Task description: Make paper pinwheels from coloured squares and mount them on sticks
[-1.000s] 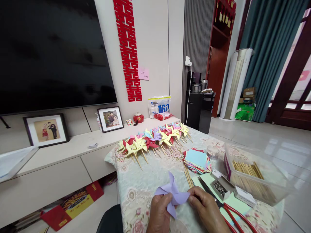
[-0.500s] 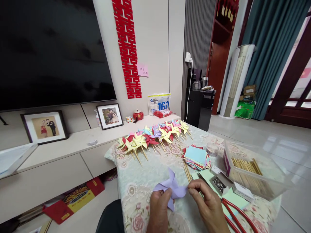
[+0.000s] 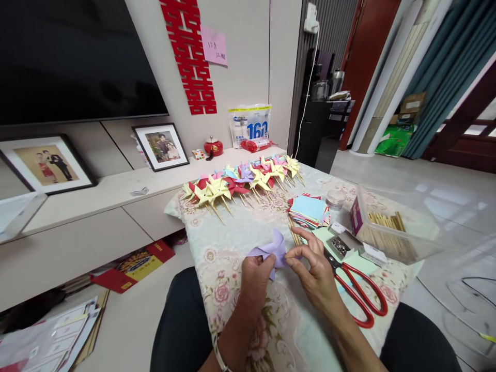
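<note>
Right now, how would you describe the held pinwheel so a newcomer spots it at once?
Start at the flowered tablecloth. Toward its near side, the left hand grips a purple paper pinwheel, the right hand at its edge. Unlike the stick-mounted pinwheels farther back, one also purple, this one is held and shows no stick.

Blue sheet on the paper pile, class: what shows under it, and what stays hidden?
Under the blue sheet, edges of more coloured paper stick out, red among them. Their middles are covered, as is the tablecloth beneath.
</note>
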Motion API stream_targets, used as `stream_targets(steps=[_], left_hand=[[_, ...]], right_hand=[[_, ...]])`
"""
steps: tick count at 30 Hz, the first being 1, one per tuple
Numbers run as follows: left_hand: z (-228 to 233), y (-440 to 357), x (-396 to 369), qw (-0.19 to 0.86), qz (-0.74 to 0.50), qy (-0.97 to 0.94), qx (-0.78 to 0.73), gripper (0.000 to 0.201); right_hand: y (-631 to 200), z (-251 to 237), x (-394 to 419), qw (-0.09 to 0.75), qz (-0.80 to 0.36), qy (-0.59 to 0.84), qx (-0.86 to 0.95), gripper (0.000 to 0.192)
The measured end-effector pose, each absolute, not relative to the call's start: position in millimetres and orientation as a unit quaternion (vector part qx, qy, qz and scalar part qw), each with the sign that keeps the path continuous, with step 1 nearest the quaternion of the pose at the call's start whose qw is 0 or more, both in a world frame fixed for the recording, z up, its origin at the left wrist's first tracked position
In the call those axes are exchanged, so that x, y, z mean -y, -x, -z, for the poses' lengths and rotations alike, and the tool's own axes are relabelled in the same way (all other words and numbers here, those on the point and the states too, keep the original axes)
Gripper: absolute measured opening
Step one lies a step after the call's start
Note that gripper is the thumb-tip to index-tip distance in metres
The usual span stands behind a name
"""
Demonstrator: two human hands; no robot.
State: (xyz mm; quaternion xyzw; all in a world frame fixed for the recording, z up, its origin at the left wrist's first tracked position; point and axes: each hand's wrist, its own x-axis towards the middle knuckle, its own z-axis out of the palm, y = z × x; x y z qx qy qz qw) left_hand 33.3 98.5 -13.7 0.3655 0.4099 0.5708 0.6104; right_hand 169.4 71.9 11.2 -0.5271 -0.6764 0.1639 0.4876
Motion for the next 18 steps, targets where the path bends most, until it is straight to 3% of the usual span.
stream_targets(steps=[18], left_hand=[[4.6, -35.4, -93.7, 0.571, -0.536, -0.428, -0.452, 0.011]], right_hand=[[-170.6, -1.0, -77.3, 0.46, -0.205, 0.533, 0.68, 0.012]])
